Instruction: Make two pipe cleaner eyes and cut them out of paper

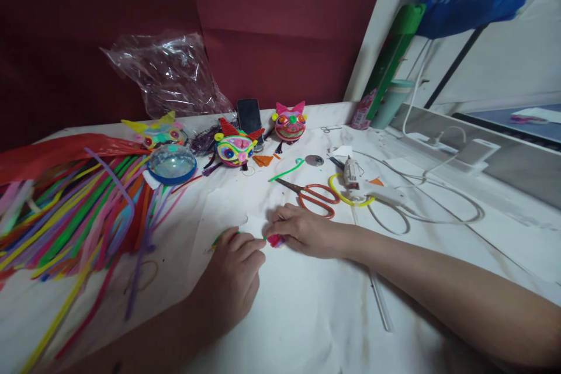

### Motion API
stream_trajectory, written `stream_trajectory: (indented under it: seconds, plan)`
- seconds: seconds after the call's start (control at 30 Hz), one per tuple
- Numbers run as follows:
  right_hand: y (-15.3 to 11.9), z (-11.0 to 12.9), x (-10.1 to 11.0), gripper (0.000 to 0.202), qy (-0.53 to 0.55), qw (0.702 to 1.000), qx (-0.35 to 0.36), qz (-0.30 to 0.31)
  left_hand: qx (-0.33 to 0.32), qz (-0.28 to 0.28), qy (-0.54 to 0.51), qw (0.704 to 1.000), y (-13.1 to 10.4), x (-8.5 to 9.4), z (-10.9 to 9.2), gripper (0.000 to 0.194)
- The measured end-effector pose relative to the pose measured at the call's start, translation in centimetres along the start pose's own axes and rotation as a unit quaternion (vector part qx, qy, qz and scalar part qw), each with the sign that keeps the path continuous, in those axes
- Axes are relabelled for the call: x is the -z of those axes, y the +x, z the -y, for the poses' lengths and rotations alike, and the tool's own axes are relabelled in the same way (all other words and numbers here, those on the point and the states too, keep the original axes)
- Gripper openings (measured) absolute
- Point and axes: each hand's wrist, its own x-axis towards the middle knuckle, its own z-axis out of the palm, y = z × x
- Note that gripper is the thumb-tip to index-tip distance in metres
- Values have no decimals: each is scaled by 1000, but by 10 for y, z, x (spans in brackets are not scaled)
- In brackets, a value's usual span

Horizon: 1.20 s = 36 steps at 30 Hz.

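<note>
A white, marble-veined tabletop (421,315) carries a sheet of plain white paper (280,310) beneath the hands; taking the hands as the dial's centre, a dark red backdrop (280,23) rises at twelve o'clock, with crumpled clear plastic wrapping (175,76) against it at eleven. The small, fuzzy pink-and-purple piece (275,240) lies at the centre, mostly hidden by the right hand (302,232), whose fingers are closed on it. The left hand (236,269) curls over a thin green strip (214,242); I cannot tell whether its fingers grip it, since they hide the contact. Orange-handled metal scissors (319,198) lie just beyond the right hand at two o'clock, and past them a white glue gun (372,191) with a looping white cable (464,222) crowds that side. A clear rod (380,299) sits at four, near the right forearm. Multicoloured fuzzy stems (87,216) spread across nine o'clock; a clear dome with a blue rim (172,163) sits at ten. At eleven-thirty stands a multicoloured, horned animal head (236,149) in front of a black phone (249,115), and a pink-eared head (289,123) stands just past twelve.
</note>
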Motion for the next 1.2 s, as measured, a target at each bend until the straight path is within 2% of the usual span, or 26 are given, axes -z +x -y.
stream_trajectory:
  seconds: [0.1,0.17,0.3,0.4,0.53,0.6,1.03,1.2]
  plan:
    - [-2,-4,3,36,49,999,12,-21,4,7,2,1000,1,0,-1,25]
    - [-3,-6,6,37,60,998,29,-11,3,8,1,1000,1,0,-2,25]
    - [-4,-4,9,33,-2,999,48,25,5,6,8,1000,1,1,-2,25]
    - [-3,-5,8,33,-2,999,43,20,3,7,8,1000,0,1,-2,24]
    - [-3,-11,11,34,98,995,0,-15,0,-15,1,1000,0,-1,-1,24]
    - [-2,-13,13,32,113,993,-25,-16,0,-16,2,1000,-1,-1,-1,24]
    - [-3,-12,6,25,42,999,22,-10,-2,-6,3,1000,0,-2,0,23]
    - [-4,-10,4,31,29,999,22,-11,-3,-5,4,1000,0,-2,0,23]
